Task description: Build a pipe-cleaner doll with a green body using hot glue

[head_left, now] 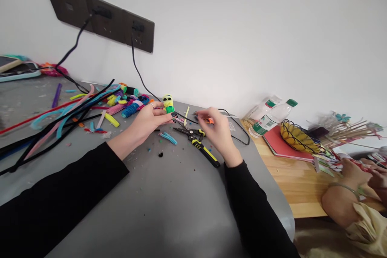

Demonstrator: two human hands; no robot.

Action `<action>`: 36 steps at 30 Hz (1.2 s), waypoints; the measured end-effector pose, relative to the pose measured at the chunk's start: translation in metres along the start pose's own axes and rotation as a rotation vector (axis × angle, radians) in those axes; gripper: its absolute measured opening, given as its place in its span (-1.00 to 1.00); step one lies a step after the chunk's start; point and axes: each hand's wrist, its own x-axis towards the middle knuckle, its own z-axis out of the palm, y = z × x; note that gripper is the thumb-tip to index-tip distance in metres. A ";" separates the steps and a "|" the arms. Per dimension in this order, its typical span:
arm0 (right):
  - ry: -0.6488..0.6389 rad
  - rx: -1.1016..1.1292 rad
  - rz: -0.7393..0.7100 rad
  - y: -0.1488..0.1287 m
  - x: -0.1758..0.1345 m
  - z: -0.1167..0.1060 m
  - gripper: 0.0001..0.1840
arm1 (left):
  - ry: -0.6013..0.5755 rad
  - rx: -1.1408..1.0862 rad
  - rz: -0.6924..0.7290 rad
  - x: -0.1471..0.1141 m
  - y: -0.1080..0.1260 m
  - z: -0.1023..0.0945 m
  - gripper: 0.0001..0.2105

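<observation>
My left hand [148, 123] grips a small fuzzy yellow-and-green figure [168, 104] with dark eye-like spots, its thumb and fingers closed at the lower part. To its right, my right hand [216, 129] is raised over the grey table, thumb and fingertips drawn together. Whatever those fingertips hold, if anything, is too small to make out. Below and between the hands lie black-and-yellow pliers [201, 149] with their jaws toward the left. A light blue pipe cleaner piece [168, 138] rests beside the jaws. Partly hidden behind my right hand is an orange object [208, 121].
Long pipe cleaners [75, 109] and fuzzy coloured pieces [133, 105] cover the table's left. Black cords run from the wall socket [121, 28]. On the right, a wooden table holds plastic bottles [266, 123], a yellow basket [298, 139] and a red folder [281, 145]. Another person's hands [356, 173] work there.
</observation>
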 end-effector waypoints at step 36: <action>0.205 -0.116 -0.265 -0.032 -0.005 0.014 -0.85 | -0.132 0.313 0.088 -0.004 -0.003 0.002 -0.34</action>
